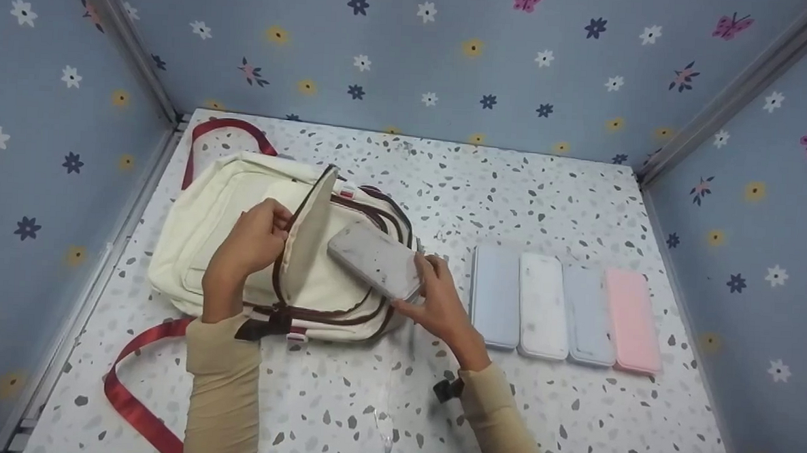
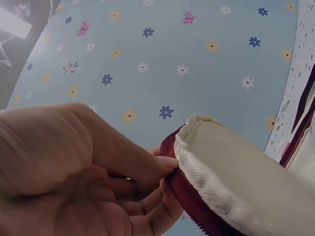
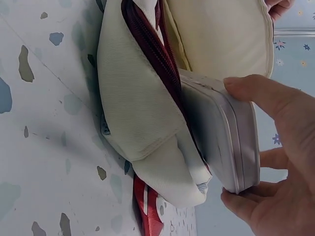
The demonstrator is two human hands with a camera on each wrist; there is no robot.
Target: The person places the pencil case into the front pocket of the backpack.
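A cream backpack (image 1: 219,246) with dark red zips lies on the table, its front flap (image 1: 305,239) lifted. My left hand (image 1: 253,240) pinches the flap's zipped edge between thumb and fingers, seen close in the left wrist view at the flap (image 2: 236,167). My right hand (image 1: 438,299) grips the near end of a whitish-grey flat case (image 1: 378,259), thumb on one side and fingers on the other. The case is tilted, its far end at the pocket opening; in the right wrist view that end of the case (image 3: 221,128) is partly hidden behind the bag's zipped edge.
To the right several similar flat cases lie side by side: a blue one (image 1: 496,295), a white one (image 1: 543,306), a pale blue one (image 1: 588,315) and a pink one (image 1: 632,319). A red strap (image 1: 140,405) trails at the left front. Flowered panels (image 1: 417,70) enclose the table.
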